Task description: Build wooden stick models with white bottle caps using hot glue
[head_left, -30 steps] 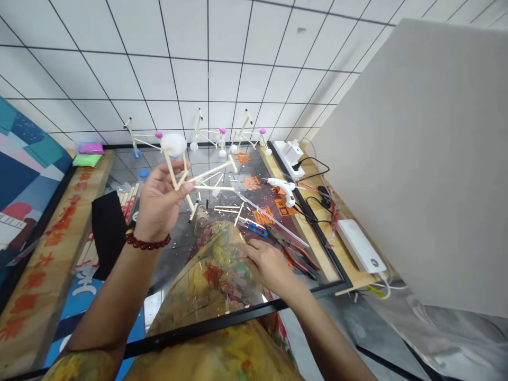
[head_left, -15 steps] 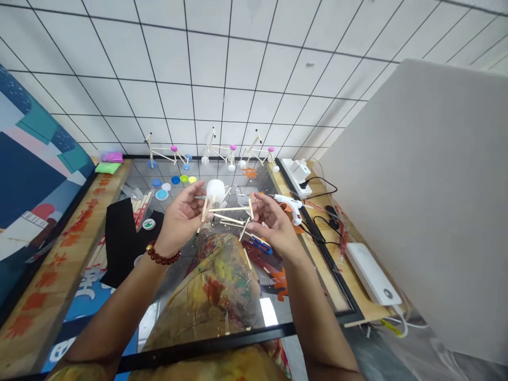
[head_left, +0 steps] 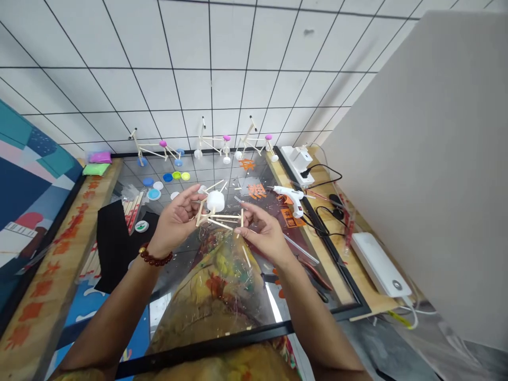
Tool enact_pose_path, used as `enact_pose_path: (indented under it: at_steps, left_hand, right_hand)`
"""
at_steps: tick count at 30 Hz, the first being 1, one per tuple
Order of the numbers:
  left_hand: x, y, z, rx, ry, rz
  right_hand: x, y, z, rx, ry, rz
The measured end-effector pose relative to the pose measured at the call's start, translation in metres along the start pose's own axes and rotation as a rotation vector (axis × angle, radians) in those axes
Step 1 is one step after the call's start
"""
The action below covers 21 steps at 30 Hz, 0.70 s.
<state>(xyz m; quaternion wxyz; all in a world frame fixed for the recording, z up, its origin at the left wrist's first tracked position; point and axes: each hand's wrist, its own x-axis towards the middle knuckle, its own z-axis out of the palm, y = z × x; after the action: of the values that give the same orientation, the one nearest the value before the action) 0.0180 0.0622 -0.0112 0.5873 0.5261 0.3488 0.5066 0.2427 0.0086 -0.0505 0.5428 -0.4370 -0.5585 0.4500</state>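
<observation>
Between both hands, above the glass tabletop (head_left: pixel 254 307), is a small frame of pale wooden sticks (head_left: pixel 224 217). A rounded white piece (head_left: pixel 215 201) sits at its left part. My left hand (head_left: pixel 174 222), with a beaded bracelet on the wrist, pinches the frame's left end. My right hand (head_left: pixel 264 235) has thumb and fingers closed on the short crosspiece at the right end. Stick offcuts (head_left: pixel 246 256) and crumbs lie on the glass below and around. A white glue gun (head_left: pixel 291 198) rests to the right of my right hand.
Along the back wall stand three tricycle-like stick models (head_left: pixel 254 140) with pink seats. Bottle caps (head_left: pixel 154 194), a black cloth (head_left: pixel 113 243) and bundled chopsticks (head_left: pixel 133 209) lie left. A power strip (head_left: pixel 296 164), cables, pliers (head_left: pixel 315 275) and a white box (head_left: pixel 381 264) are right.
My right hand has come up from the tabletop and taken the frame's right end. My left hand has lowered the frame and turned it level. The camera view has shifted.
</observation>
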Motion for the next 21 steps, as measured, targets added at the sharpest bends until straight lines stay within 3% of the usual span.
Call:
enact_pose_path:
  at_steps: [9, 21]
  left_hand:
    - [0.0011, -0.0018, -0.0041, 0.036, -0.014, 0.02]
    - [-0.0015, -0.0034, 0.0, 0.009, 0.021, 0.001]
  right_hand:
    - [-0.0009, 0.0097, 0.0004, 0.094, -0.011, 0.078]
    - [-0.0007, 0.008, 0.0007, 0.08, 0.017, 0.048]
